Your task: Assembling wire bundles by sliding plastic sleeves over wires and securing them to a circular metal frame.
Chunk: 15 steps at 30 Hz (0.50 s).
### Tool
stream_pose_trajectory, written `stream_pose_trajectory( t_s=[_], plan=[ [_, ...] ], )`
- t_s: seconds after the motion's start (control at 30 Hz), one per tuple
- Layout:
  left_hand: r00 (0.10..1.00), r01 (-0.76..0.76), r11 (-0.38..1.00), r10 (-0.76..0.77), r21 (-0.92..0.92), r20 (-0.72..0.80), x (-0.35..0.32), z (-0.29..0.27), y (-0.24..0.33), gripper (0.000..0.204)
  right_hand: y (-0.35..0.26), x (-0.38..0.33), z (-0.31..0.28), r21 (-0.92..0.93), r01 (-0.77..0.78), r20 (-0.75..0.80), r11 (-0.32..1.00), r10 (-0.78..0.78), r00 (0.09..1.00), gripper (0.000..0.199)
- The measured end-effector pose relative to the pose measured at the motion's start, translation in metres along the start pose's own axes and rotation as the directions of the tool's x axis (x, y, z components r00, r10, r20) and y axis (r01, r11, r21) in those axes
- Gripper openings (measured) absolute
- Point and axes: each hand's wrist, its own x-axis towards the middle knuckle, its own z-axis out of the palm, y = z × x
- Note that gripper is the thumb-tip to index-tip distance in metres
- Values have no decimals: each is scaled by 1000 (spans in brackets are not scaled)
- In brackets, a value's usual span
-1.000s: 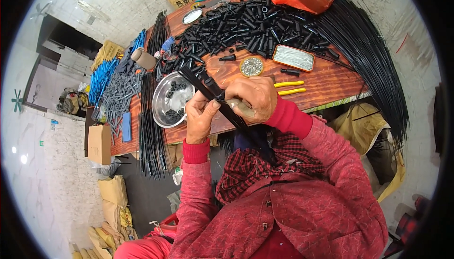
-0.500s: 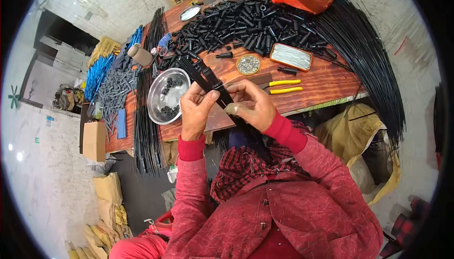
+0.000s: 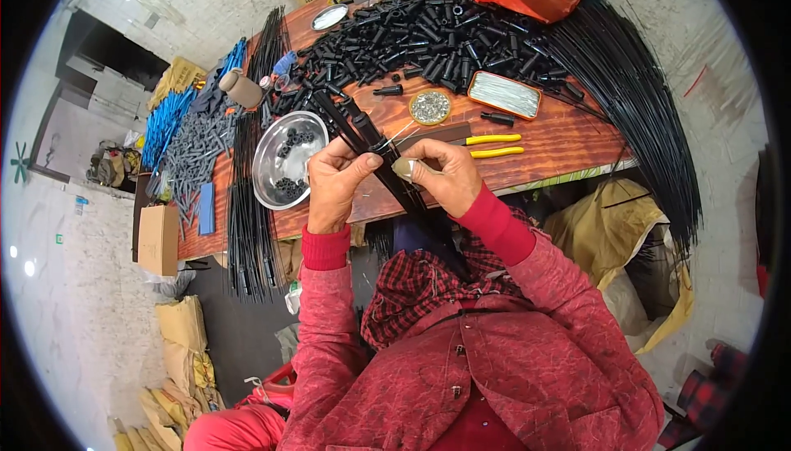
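Observation:
A bundle of black rods with tube-like fittings (image 3: 362,127) slants between my hands above the table's near edge, its lower end running down toward my lap. My left hand (image 3: 332,187) is closed on its left side, thumb pressed to the rods. On the other side, my right hand (image 3: 451,179) pinches at the bundle; its thumb wears a pale covering (image 3: 404,168). A thin pale wire (image 3: 401,132) sticks out from the bundle just above the right fingers. What the right fingertips grip is partly hidden.
A clear bowl (image 3: 265,167) of small black rings stands left. Yellow-handled pliers (image 3: 494,152), a tray of thin wires (image 3: 504,95) and a dish of small metal pieces (image 3: 430,107) lie beyond the right hand. Black fittings (image 3: 428,35) are heaped behind; long black rods (image 3: 634,105) overhang the right edge.
My right hand has drawn in closer to the bundle, thumb against it. The pale wire now points up and right, where it stretched toward the right fingers before.

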Motion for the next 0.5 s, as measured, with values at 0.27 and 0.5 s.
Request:
stream_pose_trajectory(
  t_s=[0.27,0.5],
  plan=[
    [998,-12,986,21,-164,54,-3,-13,-16,28,0,-1,5,90,-160,70,983,154,986,12],
    [1000,10,989,-7,-145,20,-4,-5,-9,40,3,-1,12,-129,-53,-44,990,48,998,10]
  ],
)
